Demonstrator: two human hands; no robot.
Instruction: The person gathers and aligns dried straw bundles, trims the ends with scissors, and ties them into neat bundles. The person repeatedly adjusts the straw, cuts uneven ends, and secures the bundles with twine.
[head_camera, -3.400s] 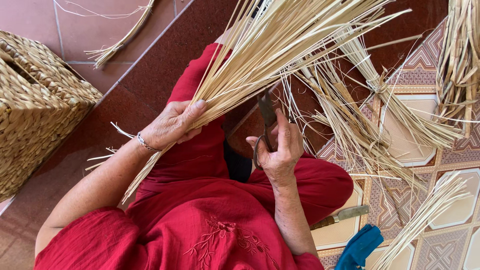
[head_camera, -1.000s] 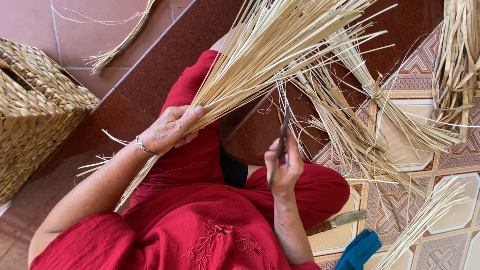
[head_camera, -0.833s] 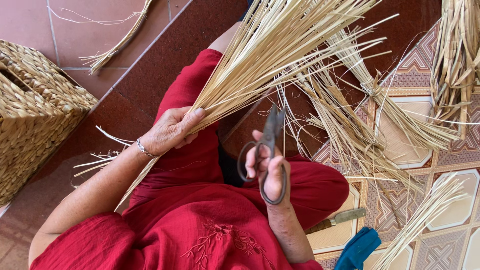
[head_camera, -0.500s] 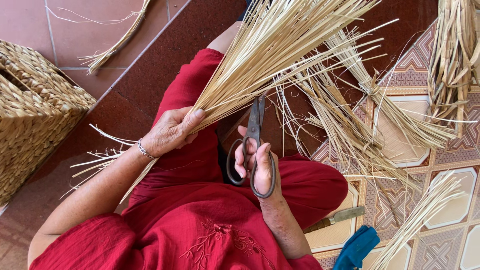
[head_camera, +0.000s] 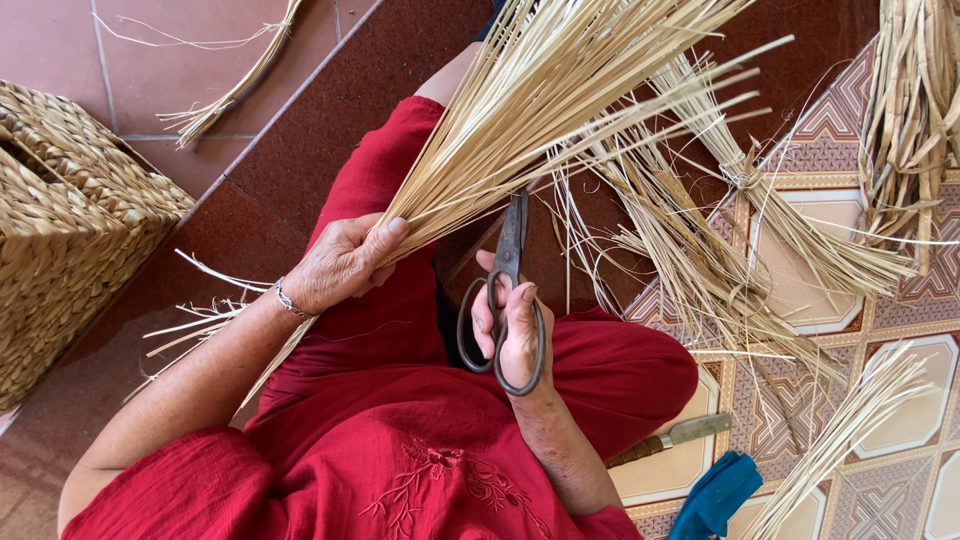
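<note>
- Red-brown tiles (head_camera: 330, 110) covered the floor on one side, patterned tiles (head_camera: 880, 400) on the other, with a woven basket (head_camera: 70, 230) at the left edge.
- Left hand (head_camera: 340, 265) lay knuckles up, forearm stretched across the red lap, its grip clamped on a bundle of pale straw (head_camera: 540, 100) that fanned up and away.
- Right hand (head_camera: 510, 330) was raised, fingers through the loops of dark scissors (head_camera: 505, 290) (blades together, pointing up beside the straw).
- More straw bundles (head_camera: 730, 270) lay on the patterned tiles.
</note>
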